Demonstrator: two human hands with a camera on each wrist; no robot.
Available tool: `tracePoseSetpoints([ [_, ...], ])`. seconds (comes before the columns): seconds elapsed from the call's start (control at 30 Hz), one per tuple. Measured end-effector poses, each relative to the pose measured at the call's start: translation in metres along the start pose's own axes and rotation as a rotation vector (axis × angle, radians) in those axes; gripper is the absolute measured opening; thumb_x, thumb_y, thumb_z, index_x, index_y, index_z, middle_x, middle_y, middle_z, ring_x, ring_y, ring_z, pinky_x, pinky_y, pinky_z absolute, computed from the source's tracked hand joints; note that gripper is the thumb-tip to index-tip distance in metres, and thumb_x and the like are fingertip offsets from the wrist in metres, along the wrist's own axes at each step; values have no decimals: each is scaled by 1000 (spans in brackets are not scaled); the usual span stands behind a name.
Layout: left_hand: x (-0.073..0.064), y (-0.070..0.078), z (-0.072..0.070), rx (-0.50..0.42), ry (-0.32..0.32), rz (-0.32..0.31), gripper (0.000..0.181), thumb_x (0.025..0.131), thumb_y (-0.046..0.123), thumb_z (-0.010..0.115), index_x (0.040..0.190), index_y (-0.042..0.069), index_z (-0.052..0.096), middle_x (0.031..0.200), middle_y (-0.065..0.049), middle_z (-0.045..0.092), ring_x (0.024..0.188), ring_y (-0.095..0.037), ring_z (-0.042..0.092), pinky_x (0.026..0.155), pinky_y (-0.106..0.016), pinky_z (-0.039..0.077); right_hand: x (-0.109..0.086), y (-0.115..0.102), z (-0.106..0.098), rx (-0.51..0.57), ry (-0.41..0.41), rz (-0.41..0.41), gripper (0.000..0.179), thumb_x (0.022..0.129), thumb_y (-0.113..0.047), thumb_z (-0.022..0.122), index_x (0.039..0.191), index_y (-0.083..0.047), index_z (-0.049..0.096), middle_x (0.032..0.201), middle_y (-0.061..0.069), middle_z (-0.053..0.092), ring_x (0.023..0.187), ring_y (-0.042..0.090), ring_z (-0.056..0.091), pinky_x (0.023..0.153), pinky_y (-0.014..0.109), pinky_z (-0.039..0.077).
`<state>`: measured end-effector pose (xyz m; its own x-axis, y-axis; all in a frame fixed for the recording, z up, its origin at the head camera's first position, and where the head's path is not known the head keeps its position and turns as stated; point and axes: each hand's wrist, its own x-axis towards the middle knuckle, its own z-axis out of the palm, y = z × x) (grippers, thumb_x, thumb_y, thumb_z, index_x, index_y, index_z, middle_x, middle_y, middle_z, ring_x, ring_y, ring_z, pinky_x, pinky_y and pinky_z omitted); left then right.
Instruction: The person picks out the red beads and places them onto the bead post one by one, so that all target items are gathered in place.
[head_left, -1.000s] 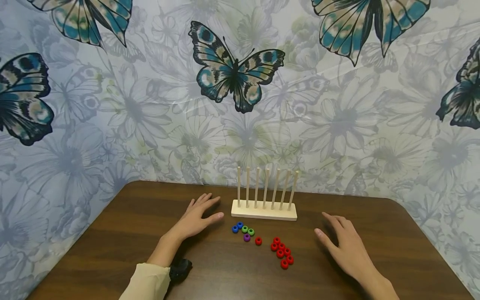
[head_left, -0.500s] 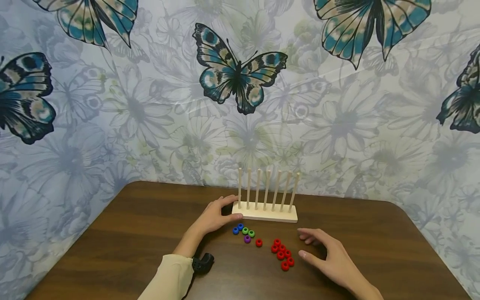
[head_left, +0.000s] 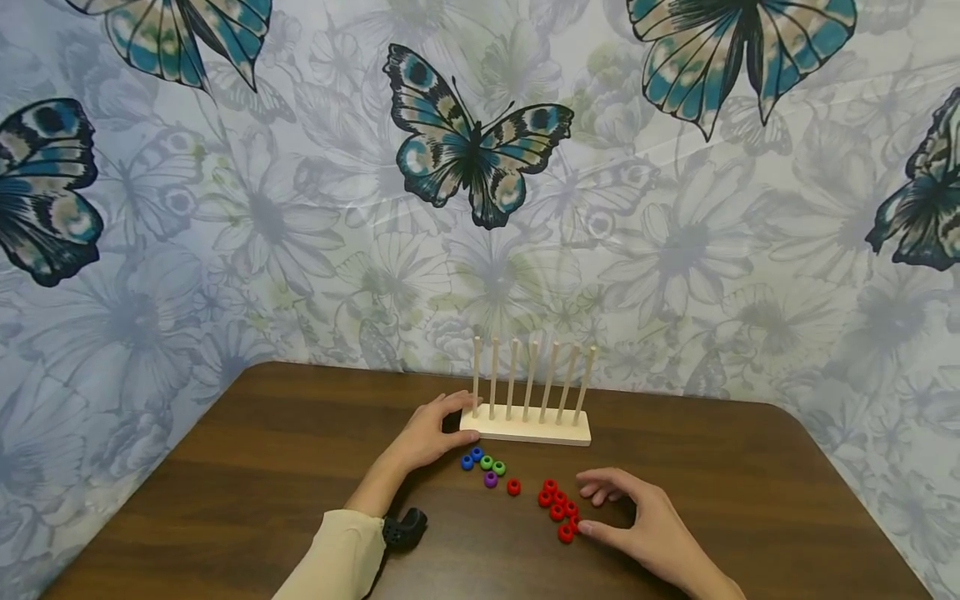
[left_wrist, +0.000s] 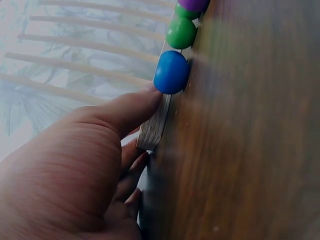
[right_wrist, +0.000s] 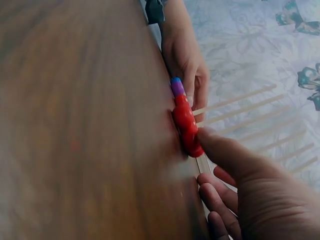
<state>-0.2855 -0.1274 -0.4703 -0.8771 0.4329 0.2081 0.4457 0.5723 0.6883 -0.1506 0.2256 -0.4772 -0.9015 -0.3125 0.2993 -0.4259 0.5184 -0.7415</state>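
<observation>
A pale wooden peg stand (head_left: 525, 427) with several upright bare dowels sits near the back of the table. My left hand (head_left: 426, 432) holds its left end, thumb at the front and fingers round behind. Just in front of the stand lie two blue beads (head_left: 467, 462), two green beads (head_left: 487, 462) and a purple bead (head_left: 491, 480). A lone red bead (head_left: 513, 487) is to their right, then a cluster of several red beads (head_left: 557, 512). Beside that cluster, my right hand (head_left: 641, 521) has thumb and fingers spread apart, the thumb tip at the cluster's right edge.
The brown wooden table (head_left: 225, 483) has rounded far corners and ends close to a butterfly-patterned wall cloth (head_left: 675, 275). A black device (head_left: 405, 529) is strapped at my left wrist, below a cream sleeve (head_left: 333, 554).
My left hand has moved right and taken hold of the stand's left end. My right hand has come leftward from the table's right side to the red beads.
</observation>
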Motion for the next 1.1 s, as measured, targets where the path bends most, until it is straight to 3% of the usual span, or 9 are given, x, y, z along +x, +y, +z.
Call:
tracePoseSetpoints([
  [0.13, 2, 0, 1, -5, 15, -27, 53, 94, 30, 82, 141, 9, 67, 158, -18, 53, 151, -54, 36, 124, -72, 23, 0, -3, 3, 6, 6, -6, 50, 85, -35, 90, 128, -20, 72, 107, -12, 74, 93, 8, 67, 86, 24, 54],
  [0.37, 2, 1, 2, -22, 13, -43, 54, 93, 31, 82, 141, 10, 67, 158, -18, 53, 151, -56, 35, 122, -73, 25, -2, -6, 14, -13, 16, -92, 37, 86, -27, 90, 119, -24, 72, 101, -14, 72, 88, 6, 67, 82, 24, 56],
  [0.7, 1, 3, -4, -21, 9, -59, 53, 94, 29, 82, 141, 10, 67, 158, -18, 53, 151, -57, 34, 123, -74, 21, 0, -12, 16, 21, 25, -41, 23, 89, -27, 87, 105, -30, 72, 98, -15, 73, 87, 6, 69, 80, 26, 58],
  [1.1, 2, 0, -5, -30, -14, -66, 54, 95, 30, 81, 143, 10, 65, 159, -20, 51, 151, -57, 33, 122, -75, 19, 12, -23, 7, 7, 167, -46, 23, 86, -17, 89, 104, -24, 76, 94, -14, 78, 84, 6, 75, 75, 29, 63],
])
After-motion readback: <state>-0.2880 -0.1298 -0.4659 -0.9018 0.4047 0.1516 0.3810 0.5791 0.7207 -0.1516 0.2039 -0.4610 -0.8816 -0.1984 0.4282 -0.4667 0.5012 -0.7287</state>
